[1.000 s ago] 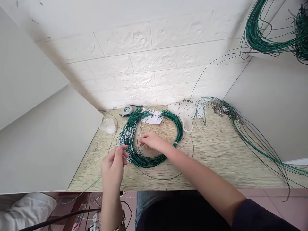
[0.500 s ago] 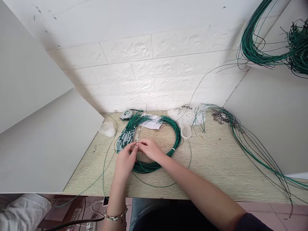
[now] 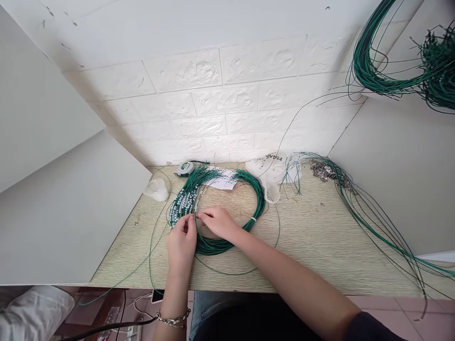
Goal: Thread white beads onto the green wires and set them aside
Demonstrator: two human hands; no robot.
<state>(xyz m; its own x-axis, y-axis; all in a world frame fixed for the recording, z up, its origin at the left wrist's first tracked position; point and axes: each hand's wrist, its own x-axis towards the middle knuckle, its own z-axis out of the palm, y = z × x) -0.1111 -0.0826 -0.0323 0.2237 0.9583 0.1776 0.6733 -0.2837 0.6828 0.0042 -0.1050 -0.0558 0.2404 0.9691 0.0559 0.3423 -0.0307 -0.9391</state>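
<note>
A looped bundle of green wires (image 3: 261, 199) lies on the table, tied with a light band at its lower right. White marker sleeves (image 3: 183, 202) sit in rows on the bundle's left side. My left hand (image 3: 182, 239) is over that left side, thumb and forefinger pinched together on what looks like a wire. Just to its right, my right hand (image 3: 216, 221) also has its fingertips closed. Whatever lies between the right fingertips is too small to make out. A small gap separates the two sets of fingertips.
A tape measure (image 3: 185, 169), a clear plastic cup (image 3: 157, 190) and a white paper (image 3: 223, 181) lie behind. At the right are a plastic bag (image 3: 265, 168), a pile of metal pieces (image 3: 322, 171) and loose wires (image 3: 377, 227). More green wire (image 3: 369, 78) hangs above.
My hands have moved slightly left and their fingertips have parted a little. The view has shifted slightly.
</note>
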